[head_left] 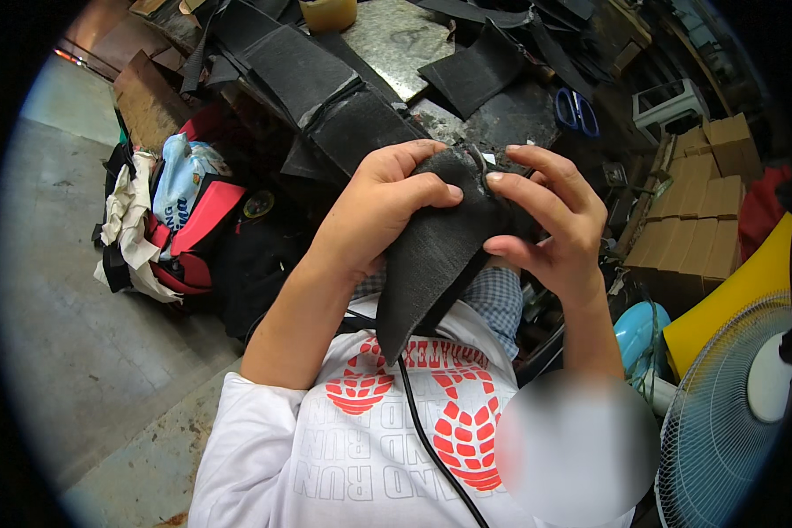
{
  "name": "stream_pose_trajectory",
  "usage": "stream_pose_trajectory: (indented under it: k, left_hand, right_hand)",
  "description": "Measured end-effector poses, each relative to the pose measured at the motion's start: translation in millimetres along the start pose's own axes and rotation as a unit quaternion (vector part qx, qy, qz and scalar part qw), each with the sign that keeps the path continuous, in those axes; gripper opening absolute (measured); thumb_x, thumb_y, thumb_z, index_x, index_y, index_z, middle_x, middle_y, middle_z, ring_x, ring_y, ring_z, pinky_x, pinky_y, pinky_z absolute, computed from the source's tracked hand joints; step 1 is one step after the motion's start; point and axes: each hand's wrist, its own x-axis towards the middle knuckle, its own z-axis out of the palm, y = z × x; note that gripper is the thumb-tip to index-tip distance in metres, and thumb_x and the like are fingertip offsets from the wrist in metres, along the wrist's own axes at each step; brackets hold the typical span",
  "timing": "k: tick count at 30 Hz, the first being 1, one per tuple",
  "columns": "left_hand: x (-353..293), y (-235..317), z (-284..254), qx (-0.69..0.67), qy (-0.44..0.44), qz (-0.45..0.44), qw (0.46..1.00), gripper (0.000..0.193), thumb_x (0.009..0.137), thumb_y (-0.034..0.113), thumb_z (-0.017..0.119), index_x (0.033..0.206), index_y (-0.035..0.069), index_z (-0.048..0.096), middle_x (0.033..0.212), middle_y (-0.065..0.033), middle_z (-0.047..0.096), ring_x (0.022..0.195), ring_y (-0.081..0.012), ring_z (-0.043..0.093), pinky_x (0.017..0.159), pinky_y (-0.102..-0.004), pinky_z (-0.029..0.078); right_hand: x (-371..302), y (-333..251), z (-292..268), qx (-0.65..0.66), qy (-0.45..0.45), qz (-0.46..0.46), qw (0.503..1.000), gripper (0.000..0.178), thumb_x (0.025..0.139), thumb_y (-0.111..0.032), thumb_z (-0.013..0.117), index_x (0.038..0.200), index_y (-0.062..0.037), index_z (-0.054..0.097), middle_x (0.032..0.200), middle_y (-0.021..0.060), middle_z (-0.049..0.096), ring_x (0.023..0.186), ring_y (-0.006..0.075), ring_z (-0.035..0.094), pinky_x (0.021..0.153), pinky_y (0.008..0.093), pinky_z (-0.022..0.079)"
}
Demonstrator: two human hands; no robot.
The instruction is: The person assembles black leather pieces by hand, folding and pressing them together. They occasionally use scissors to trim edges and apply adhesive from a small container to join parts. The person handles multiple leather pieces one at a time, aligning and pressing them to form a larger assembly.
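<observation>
Both of my hands are raised over my lap around a folded piece of black textured sheet material [431, 251]. My left hand [370, 198] grips its upper left part, thumb on the near face and the other fingers behind. The lower end of the piece hangs to a point in front of my shirt. On the other side, my right hand [565, 216] has its fingers curled at the upper right edge, with fingertips touching it. A thin pale strip or edge [479, 160] shows at the top between the hands; its exact kind is unclear.
Stacked black sheets [304, 75] and a pale metal plate [396, 44] lie on the bench ahead, with blue-handled scissors [575, 112] to the right. Cardboard boxes [691, 211] and a fan [722, 440] stand at right. Scraps [172, 220] fill the left side.
</observation>
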Motion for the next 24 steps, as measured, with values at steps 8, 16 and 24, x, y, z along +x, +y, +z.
stream_pose_trajectory:
  k: [8,16,24]
  left_hand:
    - [9.3,0.8,-3.2,-0.070,0.019,0.020,0.997,0.032,0.081,0.000,0.063,0.113,-0.005,0.061,0.095,-0.0107,0.069,0.079,-0.0146,0.068,0.073,-0.0252,0.057]
    - [5.6,-16.2,15.6,-0.100,-0.033,0.108,0.989,0.023,0.094,0.007,0.061,0.116,0.000,0.061,0.104,-0.0068,0.068,0.089,-0.0107,0.065,0.078,-0.0247,0.055]
    - [-10.9,7.1,-3.8,0.233,0.009,0.391,0.891,0.028,0.091,0.011,0.064,0.117,0.001,0.063,0.111,-0.0091,0.059,0.094,-0.0131,0.059,0.081,-0.0261,0.047]
  right_hand:
    - [-9.3,10.0,-6.9,-0.151,0.000,-0.114,0.982,0.035,0.071,-0.044,0.079,0.096,-0.0202,0.074,0.103,0.0046,0.066,0.068,0.0188,0.059,0.059,0.0301,0.046]
    - [-14.3,-9.8,1.9,0.402,0.063,0.197,0.892,0.070,0.089,-0.029,0.074,0.143,-0.0035,0.037,0.094,0.0067,0.067,0.078,0.0094,0.062,0.070,0.0215,0.048]
    - [42.3,-0.7,-30.9,0.406,0.060,0.282,0.867,0.083,0.069,0.005,0.055,0.148,-0.0020,0.034,0.127,0.0163,0.059,0.107,0.0178,0.064,0.098,0.0306,0.051]
